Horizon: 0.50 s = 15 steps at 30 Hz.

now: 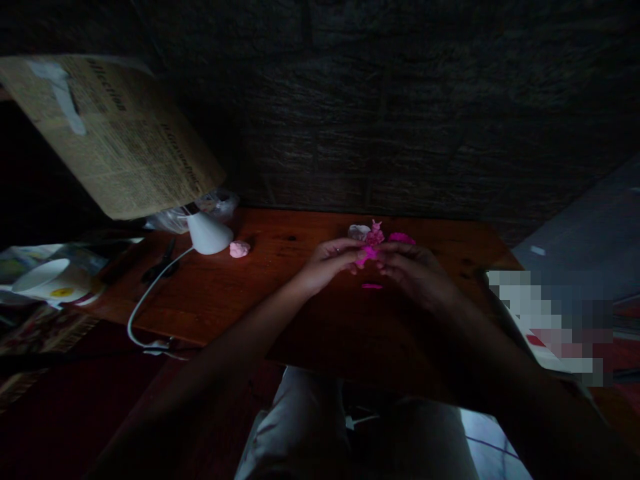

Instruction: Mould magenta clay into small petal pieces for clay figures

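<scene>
Both my hands meet above the wooden table [320,320], pinching one small bright magenta piece that looks like modelling clay [369,253]. My left hand [333,261] grips it from the left with fingers closed. From the other side, the fingertips of my right hand [407,267] close on it too. Just behind stands a small pink figure [375,233] with two points on top. A whitish lump [358,231] lies left of the figure, and a flat magenta piece [401,238] lies to its right. A thin magenta strip [372,287] rests on the table nearer me.
A pale pink lump [239,249] sits by the white base [210,233] of a lamp with a newsprint shade [130,140]. Its white cord [133,317] hangs over the table's front edge. Dark scissors [163,263] and a white paper cup [47,283] are at the left.
</scene>
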Each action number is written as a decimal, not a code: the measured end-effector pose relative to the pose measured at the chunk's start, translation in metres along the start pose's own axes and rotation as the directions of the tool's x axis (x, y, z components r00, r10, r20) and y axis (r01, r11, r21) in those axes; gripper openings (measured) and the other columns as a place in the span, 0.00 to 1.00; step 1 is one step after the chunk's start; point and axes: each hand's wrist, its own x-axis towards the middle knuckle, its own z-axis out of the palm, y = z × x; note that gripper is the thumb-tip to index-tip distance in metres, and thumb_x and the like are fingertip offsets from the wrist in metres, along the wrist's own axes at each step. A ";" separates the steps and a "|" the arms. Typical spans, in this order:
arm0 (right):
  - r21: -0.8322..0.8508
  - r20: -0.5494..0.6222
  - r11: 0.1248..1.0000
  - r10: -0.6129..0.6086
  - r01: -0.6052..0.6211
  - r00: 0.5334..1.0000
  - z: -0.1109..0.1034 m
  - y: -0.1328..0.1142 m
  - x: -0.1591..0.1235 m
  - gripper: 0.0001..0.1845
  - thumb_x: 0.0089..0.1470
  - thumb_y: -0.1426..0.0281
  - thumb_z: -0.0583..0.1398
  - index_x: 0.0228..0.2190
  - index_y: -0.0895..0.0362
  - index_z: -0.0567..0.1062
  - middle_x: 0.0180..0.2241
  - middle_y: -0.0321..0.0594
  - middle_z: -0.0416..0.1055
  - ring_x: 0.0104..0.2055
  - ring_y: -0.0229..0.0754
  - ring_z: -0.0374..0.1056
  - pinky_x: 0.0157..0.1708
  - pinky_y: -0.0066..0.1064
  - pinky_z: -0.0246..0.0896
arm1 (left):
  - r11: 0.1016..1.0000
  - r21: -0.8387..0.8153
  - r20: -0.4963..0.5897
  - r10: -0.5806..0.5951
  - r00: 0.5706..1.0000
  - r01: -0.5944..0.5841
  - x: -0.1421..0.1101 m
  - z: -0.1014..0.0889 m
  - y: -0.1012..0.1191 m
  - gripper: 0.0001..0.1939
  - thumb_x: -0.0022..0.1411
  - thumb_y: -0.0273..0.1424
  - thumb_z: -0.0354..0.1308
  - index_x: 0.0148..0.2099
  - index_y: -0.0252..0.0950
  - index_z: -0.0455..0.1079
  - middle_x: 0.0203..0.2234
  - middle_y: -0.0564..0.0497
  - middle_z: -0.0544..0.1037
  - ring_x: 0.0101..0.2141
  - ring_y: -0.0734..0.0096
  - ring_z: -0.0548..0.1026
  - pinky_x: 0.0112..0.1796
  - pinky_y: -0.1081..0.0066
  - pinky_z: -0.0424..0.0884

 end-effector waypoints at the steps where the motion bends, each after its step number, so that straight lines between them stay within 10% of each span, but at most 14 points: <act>1: 0.010 -0.007 1.000 -0.001 0.001 1.000 0.000 0.000 0.000 0.13 0.31 0.66 0.75 0.26 0.52 0.83 0.26 0.35 0.77 0.28 0.35 0.71 0.31 0.28 0.69 | 0.999 -0.044 -0.010 -0.020 1.000 0.019 0.000 0.003 0.000 0.16 0.48 0.35 0.72 0.40 0.35 0.80 0.33 0.50 0.82 0.30 0.76 0.76 0.31 0.75 0.70; 10: 0.005 -0.029 0.999 -0.048 0.048 0.998 0.002 -0.002 -0.003 0.12 0.32 0.65 0.75 0.25 0.51 0.84 0.27 0.35 0.78 0.27 0.34 0.69 0.29 0.26 0.66 | 0.991 -0.128 -0.263 -0.057 0.963 0.023 0.007 -0.008 -0.002 0.14 0.52 0.36 0.70 0.38 0.33 0.78 0.33 0.49 0.82 0.30 0.78 0.76 0.36 0.75 0.72; 15: -0.043 -0.053 0.997 -0.062 0.060 0.997 0.001 -0.002 -0.003 0.16 0.33 0.62 0.76 0.29 0.49 0.85 0.30 0.36 0.80 0.29 0.35 0.70 0.29 0.27 0.65 | 0.993 0.117 -0.272 0.050 0.961 -0.018 0.007 -0.019 -0.001 0.17 0.51 0.38 0.71 0.41 0.34 0.76 0.33 0.50 0.82 0.30 0.77 0.76 0.32 0.76 0.70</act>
